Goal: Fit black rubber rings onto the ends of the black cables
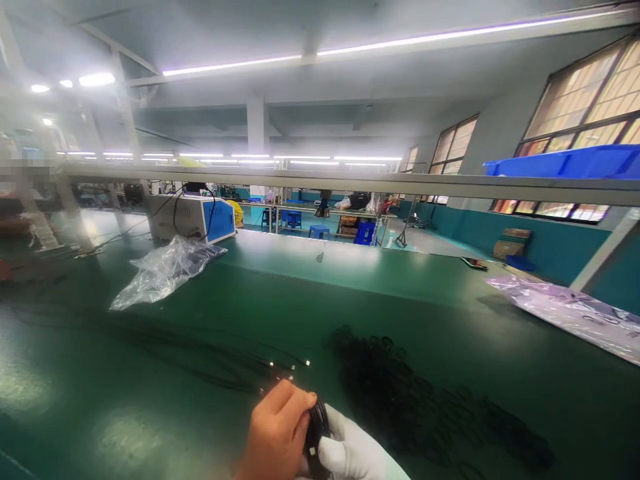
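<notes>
A black cable (318,421) is wound into a small coil near the bottom middle of the view, with a metal plug showing low on it. My bare left hand (278,427) is closed on the coil, thumb and fingers pinching its upper left side. On the other side, my right hand (350,445), in a white glove, grips the same coil, its thumb across the front. Just beyond my left hand lie several loose black cables (215,363), their metal plugs gathered close to my knuckles. Right of my gloved hand spreads a dark pile of thin black loops (400,387).
The green tabletop (280,300) carries a crumpled clear plastic bag (167,270) and a blue-and-white machine box (193,219) at the left. At the right are a pinkish plastic bag (575,310) and a phone-like object (473,264). A blue tray (565,162) rests on the overhead rail.
</notes>
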A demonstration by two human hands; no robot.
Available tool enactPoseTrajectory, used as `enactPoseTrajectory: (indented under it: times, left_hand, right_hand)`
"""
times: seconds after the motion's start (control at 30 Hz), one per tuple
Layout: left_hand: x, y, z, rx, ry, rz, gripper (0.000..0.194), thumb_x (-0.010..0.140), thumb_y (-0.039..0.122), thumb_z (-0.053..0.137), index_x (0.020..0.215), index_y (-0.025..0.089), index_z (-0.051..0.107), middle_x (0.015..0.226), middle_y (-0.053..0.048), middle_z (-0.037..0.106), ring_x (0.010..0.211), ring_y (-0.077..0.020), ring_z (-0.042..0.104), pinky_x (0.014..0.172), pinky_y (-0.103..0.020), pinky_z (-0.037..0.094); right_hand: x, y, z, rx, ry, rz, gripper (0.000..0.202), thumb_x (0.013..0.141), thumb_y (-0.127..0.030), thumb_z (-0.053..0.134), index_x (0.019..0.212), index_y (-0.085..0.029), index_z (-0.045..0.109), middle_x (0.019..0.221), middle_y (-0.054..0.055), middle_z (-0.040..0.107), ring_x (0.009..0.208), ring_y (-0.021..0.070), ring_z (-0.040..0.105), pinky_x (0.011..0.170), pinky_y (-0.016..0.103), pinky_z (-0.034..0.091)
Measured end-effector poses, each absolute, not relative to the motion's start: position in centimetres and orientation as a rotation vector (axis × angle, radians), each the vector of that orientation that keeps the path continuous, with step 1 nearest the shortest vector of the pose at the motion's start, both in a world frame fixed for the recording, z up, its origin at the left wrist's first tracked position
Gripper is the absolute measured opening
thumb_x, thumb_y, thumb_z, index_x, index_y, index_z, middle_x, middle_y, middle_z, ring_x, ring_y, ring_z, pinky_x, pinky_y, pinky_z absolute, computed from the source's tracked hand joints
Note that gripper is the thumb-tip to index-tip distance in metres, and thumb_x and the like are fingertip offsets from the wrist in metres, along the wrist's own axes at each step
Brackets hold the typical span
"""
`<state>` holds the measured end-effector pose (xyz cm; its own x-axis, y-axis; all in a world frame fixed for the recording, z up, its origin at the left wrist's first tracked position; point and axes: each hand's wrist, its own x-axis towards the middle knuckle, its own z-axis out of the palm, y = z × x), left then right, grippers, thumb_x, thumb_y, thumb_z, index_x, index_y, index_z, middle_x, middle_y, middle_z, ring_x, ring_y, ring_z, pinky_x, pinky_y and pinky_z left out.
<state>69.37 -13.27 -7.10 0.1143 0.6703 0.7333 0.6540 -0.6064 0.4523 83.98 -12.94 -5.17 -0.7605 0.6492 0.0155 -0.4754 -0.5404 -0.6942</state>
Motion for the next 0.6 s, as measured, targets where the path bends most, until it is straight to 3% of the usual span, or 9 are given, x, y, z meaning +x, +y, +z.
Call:
enactPoseTrajectory:
  times: [0.1, 0.23, 0.43, 0.6]
  left_hand:
    - [69.4, -12.8, -7.6, 2.394, 1.306, 1.65, 0.026, 0.087, 0.004, 0.041, 0.095, 0.02, 0.06, 0.08, -0.002, 0.059, 0.071, -0.0128, 0.058, 0.065, -0.022, 0.046]
    - [69.5, -12.7, -7.3, 2.335, 1.389, 1.523, 0.028, 0.084, 0.003, 0.041, 0.093, 0.019, 0.062, 0.08, -0.002, 0.058, 0.071, -0.0136, 0.058, 0.065, -0.023, 0.046]
    - [69.8, -12.4, -5.4, 2.052, 1.433, 1.339, 0.032, 0.075, 0.0, 0.043, 0.088, 0.021, 0.065, 0.08, 0.0, 0.058, 0.071, -0.0128, 0.058, 0.065, -0.022, 0.044]
    - [70.0, -12.1, -4.1, 1.956, 1.503, 1.188, 0.03, 0.07, 0.001, 0.042, 0.077, 0.02, 0.065, 0.074, 0.001, 0.057, 0.069, -0.0138, 0.055, 0.064, -0.024, 0.041]
  right_hand:
    - [84.3, -12.7, -5.5, -0.37, -0.948, 2.247, 0.04, 0.069, -0.025, 0.078, 0.101, -0.016, 0.057, 0.089, 0.001, 0.05, 0.075, 0.0099, 0.054, 0.071, 0.026, 0.045]
    - [85.0, -12.6, -5.2, -0.493, -1.055, 2.203, 0.043, 0.069, -0.023, 0.078, 0.105, -0.016, 0.056, 0.103, 0.004, 0.052, 0.084, 0.0138, 0.057, 0.082, 0.035, 0.046]
    - [84.8, -12.8, -5.1, -0.429, -0.988, 2.17, 0.045, 0.068, -0.029, 0.078, 0.105, -0.017, 0.055, 0.101, 0.004, 0.052, 0.084, 0.0149, 0.058, 0.071, 0.027, 0.045]
    - [84.8, -12.2, -5.6, -0.454, -1.074, 2.18, 0.055, 0.065, -0.03, 0.08, 0.112, -0.019, 0.054, 0.11, 0.007, 0.05, 0.088, 0.0166, 0.058, 0.071, 0.028, 0.046]
